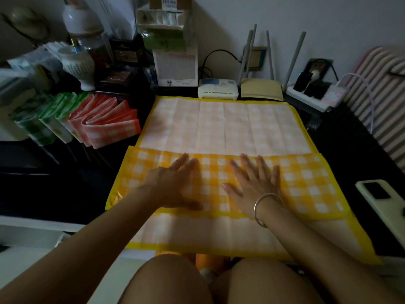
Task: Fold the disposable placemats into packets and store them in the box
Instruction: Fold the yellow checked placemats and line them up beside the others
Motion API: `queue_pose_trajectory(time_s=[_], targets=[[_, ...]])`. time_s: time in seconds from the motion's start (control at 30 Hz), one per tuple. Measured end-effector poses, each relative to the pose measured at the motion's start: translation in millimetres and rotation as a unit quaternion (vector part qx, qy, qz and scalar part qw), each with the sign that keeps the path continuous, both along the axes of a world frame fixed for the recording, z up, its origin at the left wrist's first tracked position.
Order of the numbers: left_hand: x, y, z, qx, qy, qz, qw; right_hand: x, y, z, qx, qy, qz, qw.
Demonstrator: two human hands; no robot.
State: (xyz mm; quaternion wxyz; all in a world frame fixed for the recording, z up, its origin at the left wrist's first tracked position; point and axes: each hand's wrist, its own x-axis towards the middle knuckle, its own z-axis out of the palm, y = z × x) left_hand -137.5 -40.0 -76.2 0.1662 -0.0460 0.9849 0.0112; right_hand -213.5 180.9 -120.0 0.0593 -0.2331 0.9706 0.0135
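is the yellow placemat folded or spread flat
Partly folded: one band of the yellow placemat lies turned over, bright checks up, on the paler spread rest; left hand and right hand press it flat.

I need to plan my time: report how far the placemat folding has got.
Done: green packets and orange packets stand at left. In hand: left hand and right hand press a folded band flat on the yellow placemat. Left: finish folding it and store it.

yellow-checked placemat [306, 183], orange [105, 123], seemingly green packets [43, 121]
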Motion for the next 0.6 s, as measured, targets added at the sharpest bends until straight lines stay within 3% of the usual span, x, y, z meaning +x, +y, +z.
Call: queue_pose_trajectory(time_s=[0.13,0.2,0.33,0.6], targets=[[17.8,18.5,5.5,-0.024,0.058,-0.013,0.998,0.8,-0.9,-1.2,0.003,0.005,-0.007,1.0],[28.0,26.2,3.0,-0.004,0.12,-0.074,0.99,0.8,-1.4,-1.7,0.002,0.01,-0.011,1.0],[39.3,34.0,-10.0,0.048,0.265,-0.228,0.936,1.5,-2.2,-2.9,-0.003,0.017,-0.014,1.0],[50.4,27.2,-15.5,0.023,0.287,-0.306,0.907,1.8,-1.9,-0.7,0.006,0.025,-0.008,1.0]])
